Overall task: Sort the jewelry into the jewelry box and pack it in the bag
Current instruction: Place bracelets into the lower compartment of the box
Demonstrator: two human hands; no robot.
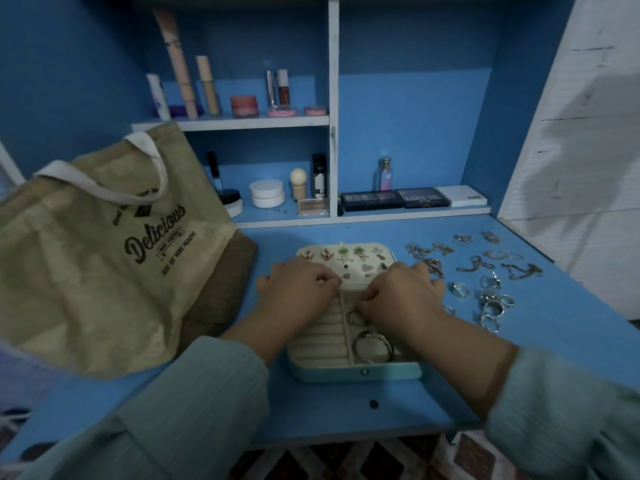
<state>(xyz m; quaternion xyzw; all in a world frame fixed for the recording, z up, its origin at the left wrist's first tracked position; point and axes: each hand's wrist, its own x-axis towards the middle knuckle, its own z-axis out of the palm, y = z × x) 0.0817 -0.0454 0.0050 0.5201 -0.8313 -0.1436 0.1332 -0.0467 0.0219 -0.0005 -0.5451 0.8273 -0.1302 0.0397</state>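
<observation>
both hands curled over the open jewelry box [356, 370], left hand [298, 284] and right hand [398, 292] seemingly pinching something small at its hinge, likely fixing an earring; cannot tell what. loose rings and chains [491, 282] waiting right on the blue desk [346, 410]; bag [104, 251] propped left, cosmetics shelves [242, 123] behind.

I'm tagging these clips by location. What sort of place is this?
Probably a home dressing table or vanity nook: shelves holding lip glosses and eyeshadow palettes, plus an open jewelry box on the blue desk.
</observation>
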